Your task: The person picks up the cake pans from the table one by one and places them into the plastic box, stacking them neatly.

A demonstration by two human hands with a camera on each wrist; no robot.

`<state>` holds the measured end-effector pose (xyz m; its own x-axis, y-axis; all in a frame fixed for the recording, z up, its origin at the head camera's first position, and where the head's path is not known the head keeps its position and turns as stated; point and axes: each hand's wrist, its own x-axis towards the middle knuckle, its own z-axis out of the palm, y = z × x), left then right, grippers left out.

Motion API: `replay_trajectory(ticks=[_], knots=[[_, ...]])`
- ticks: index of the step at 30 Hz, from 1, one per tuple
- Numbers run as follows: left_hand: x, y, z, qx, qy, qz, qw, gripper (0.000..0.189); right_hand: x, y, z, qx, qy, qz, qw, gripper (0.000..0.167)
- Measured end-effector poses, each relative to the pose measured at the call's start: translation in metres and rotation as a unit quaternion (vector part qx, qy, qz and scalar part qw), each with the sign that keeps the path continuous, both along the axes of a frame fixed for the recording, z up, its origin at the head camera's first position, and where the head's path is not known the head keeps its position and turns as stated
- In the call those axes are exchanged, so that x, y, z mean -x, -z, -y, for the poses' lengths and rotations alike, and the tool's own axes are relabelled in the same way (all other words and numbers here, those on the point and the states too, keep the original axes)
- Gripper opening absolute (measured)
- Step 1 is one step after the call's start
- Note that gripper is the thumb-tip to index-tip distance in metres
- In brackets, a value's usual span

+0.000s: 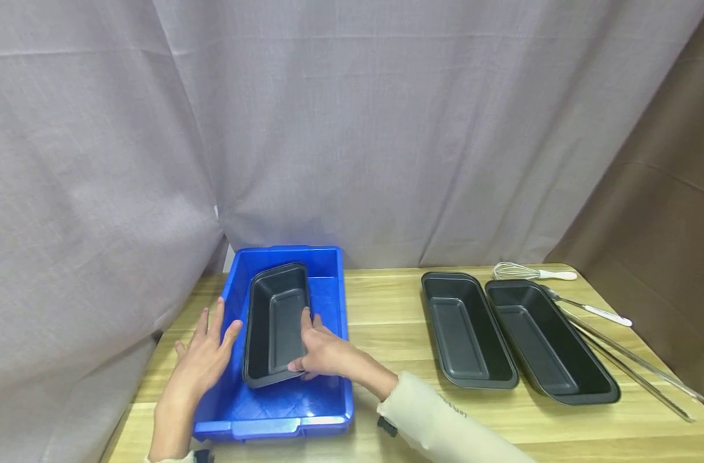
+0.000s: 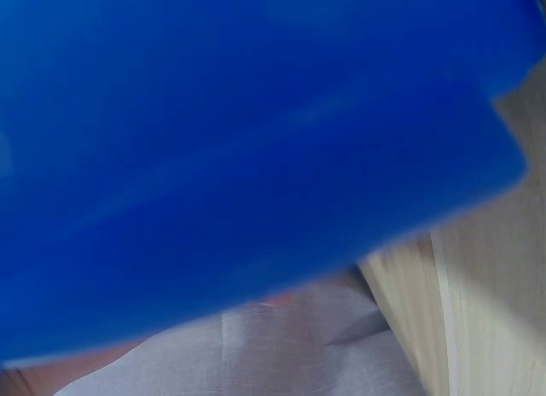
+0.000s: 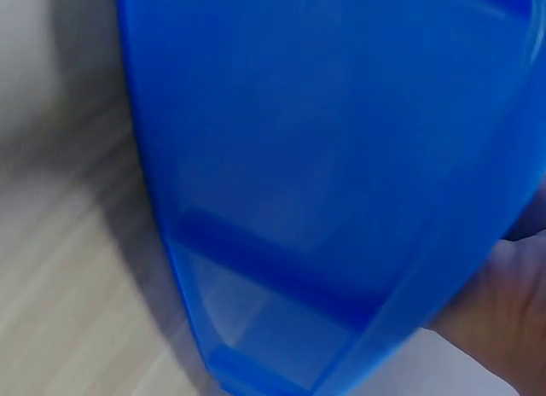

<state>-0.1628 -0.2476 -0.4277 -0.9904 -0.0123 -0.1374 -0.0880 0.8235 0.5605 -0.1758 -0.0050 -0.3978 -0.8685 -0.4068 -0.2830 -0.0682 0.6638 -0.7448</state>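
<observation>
A dark loaf pan [image 1: 286, 325] lies slightly tilted inside a blue plastic bin [image 1: 270, 427]. My right hand [image 1: 327, 352] reaches over the bin's right wall and pinches the pan's right side, with the thumb over the near right corner. Fingers spread and straight, my left hand [image 1: 198, 361] is over the bin's left rim, beside the pan. In the left wrist view the bin's outer wall [image 2: 239, 191] fills most of the picture. The right wrist view shows the bin's side [image 3: 290, 140] and part of my right hand [image 3: 499, 311] at its edge.
Two more dark loaf pans, one [image 1: 458, 337] beside the other [image 1: 545, 347], stand on the wooden table [image 1: 386, 334] to the right. Past them lie a whisk [image 1: 516, 272], a white-handled utensil [image 1: 606, 315] and long metal tongs [image 1: 635, 370]. Grey curtain [image 1: 357, 128] hangs behind.
</observation>
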Motion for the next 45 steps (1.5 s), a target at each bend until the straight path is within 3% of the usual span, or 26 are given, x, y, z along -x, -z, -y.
replay_trajectory(ticks=[4,8,17,22,26,29,30,33,35,41,45], knots=[[0.000,0.001,0.000,0.001,-0.003,0.004,1.0000,0.080,0.001,-0.001,0.001,-0.101,-0.040,-0.065,0.9920,0.100],[-0.001,0.001,0.000,0.001,-0.003,0.004,1.0000,0.080,-0.001,0.000,0.003,-0.159,-0.074,-0.109,0.9784,0.093],[0.000,-0.002,-0.001,0.001,-0.005,0.001,1.0000,0.081,0.002,-0.001,0.006,-0.200,-0.091,-0.124,0.9675,0.091],[0.000,-0.003,-0.001,-0.005,-0.003,0.000,1.0000,0.081,-0.005,-0.007,0.006,-0.191,-0.072,-0.123,0.9711,0.092],[-0.001,0.000,0.000,-0.009,-0.002,-0.001,1.0000,0.080,-0.021,-0.022,-0.005,-0.202,-0.071,-0.196,0.9571,0.081],[-0.001,0.001,0.000,-0.012,-0.001,-0.006,0.9999,0.080,-0.027,-0.031,-0.028,-0.166,-0.064,-0.267,0.9470,0.068],[-0.001,0.001,0.000,-0.013,0.000,-0.006,0.9999,0.080,-0.028,-0.031,-0.040,-0.139,-0.055,-0.281,0.9478,0.064],[-0.001,0.002,0.001,-0.010,0.001,-0.008,0.9999,0.080,-0.030,-0.026,-0.082,-0.053,-0.015,-0.287,0.9565,0.056],[-0.001,0.001,0.002,-0.006,0.001,-0.007,1.0000,0.080,-0.030,-0.020,-0.113,-0.024,0.016,-0.283,0.9588,0.052],[0.000,-0.002,0.002,-0.012,-0.002,-0.002,0.9999,0.081,-0.030,-0.011,-0.196,-0.024,0.068,-0.306,0.9493,0.046],[0.000,-0.001,0.002,-0.007,0.005,-0.010,0.9999,0.080,-0.033,-0.007,-0.242,-0.060,0.095,-0.310,0.9442,0.046]])
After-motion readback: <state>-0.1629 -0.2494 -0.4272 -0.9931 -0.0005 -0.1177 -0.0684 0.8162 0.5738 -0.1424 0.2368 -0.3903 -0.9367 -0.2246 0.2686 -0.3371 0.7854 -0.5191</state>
